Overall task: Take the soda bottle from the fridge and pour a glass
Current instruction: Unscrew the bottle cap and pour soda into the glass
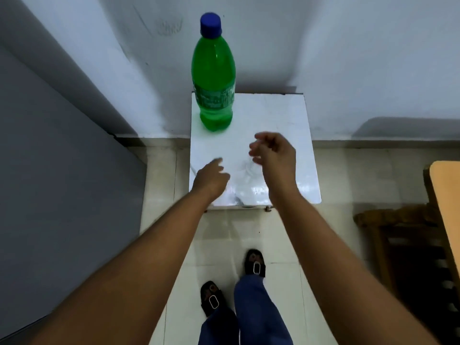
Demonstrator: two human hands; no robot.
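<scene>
At the table's (286, 115) far-left corner stands the bottle (213, 80); both grips apart.

A plain room in a home, it seems: pale painted walls (348, 58) with scuff marks, a glossy cream tiled floor (224, 240), a small white marble-topped stand (281, 115) pushed against the wall, and wooden furniture (398, 235) at the right edge. The person wears buckled black house slippers (211, 298).
</scene>
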